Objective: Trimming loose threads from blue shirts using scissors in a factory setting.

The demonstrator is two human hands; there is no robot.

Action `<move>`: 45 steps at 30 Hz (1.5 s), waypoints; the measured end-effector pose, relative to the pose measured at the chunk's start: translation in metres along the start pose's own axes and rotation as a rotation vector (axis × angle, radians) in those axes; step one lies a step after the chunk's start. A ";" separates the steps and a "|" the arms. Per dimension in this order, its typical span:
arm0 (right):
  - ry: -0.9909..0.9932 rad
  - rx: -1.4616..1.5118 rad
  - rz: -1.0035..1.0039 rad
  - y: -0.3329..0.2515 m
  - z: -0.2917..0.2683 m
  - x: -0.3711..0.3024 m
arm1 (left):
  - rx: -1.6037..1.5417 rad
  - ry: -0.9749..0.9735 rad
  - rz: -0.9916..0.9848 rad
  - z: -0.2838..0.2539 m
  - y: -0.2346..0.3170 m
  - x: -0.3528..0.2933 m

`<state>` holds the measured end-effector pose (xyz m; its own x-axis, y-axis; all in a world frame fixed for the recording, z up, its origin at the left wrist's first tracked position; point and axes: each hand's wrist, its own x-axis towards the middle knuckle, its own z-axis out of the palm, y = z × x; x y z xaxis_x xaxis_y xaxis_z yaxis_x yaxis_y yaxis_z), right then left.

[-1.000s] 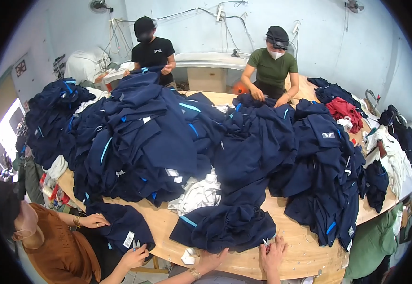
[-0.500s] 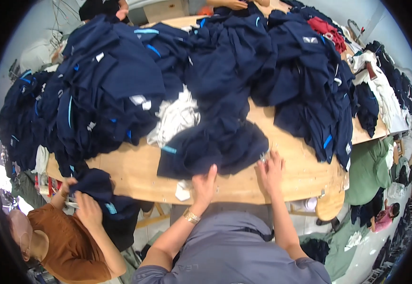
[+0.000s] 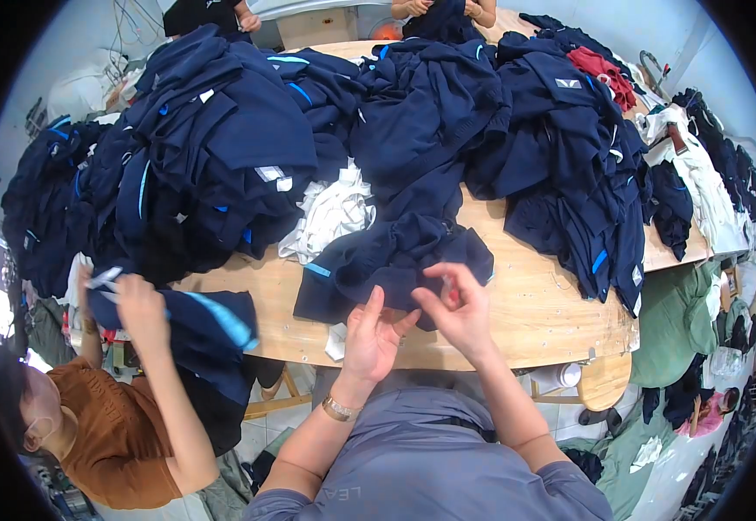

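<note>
A dark navy garment (image 3: 369,269) with a light blue strip lies bunched on the wooden table in front of me. Over its near edge is my left hand (image 3: 373,340), palm turned up, thumb and fingers apart, holding nothing. Close to its right my right hand (image 3: 460,314) is raised, with thumb and forefinger curved toward each other and the other fingers curled in. A small reddish spot shows inside those curled fingers, too small to name. Near my left wrist, a small white piece (image 3: 336,342) lies at the garment's edge.
Navy garments are heaped at left (image 3: 213,148), centre (image 3: 421,113) and right (image 3: 560,156), around a white cloth bundle (image 3: 335,213). At my left a co-worker (image 3: 122,434) in brown handles a navy garment (image 3: 209,330). Other people stand across the wooden table (image 3: 552,321).
My right hand has left the table at the garment's right edge and come up toward my left hand. My left hand has turned palm up, off the garment. The co-worker's garment has swung right.
</note>
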<state>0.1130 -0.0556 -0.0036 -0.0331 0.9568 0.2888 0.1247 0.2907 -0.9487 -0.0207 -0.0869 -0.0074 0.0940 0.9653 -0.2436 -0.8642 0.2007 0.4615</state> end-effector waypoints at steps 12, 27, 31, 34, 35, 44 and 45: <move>-0.103 -0.220 -0.260 0.010 0.009 -0.013 | 0.026 0.061 -0.056 -0.010 -0.011 0.014; -0.022 -0.487 -0.246 0.017 0.002 0.001 | 0.069 0.070 0.167 -0.004 -0.012 0.015; -0.033 -0.579 -0.283 0.023 0.003 0.000 | 0.083 0.041 0.181 -0.004 -0.012 0.015; -0.050 -0.580 -0.275 0.021 0.003 0.000 | 0.096 0.051 0.194 -0.003 -0.012 0.015; -0.059 -0.598 -0.284 0.020 0.002 0.000 | 0.109 0.055 0.199 -0.003 -0.012 0.015; -0.093 -0.655 -0.328 0.019 0.000 0.003 | 0.184 0.058 0.240 -0.009 -0.016 0.015; -0.094 -0.656 -0.334 0.018 0.000 0.003 | 0.185 0.058 0.240 -0.008 -0.016 0.015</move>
<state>0.1150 -0.0470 -0.0201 -0.2543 0.8227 0.5084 0.6587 0.5322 -0.5318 -0.0099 -0.0767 -0.0256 -0.1345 0.9787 -0.1551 -0.7534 0.0006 0.6575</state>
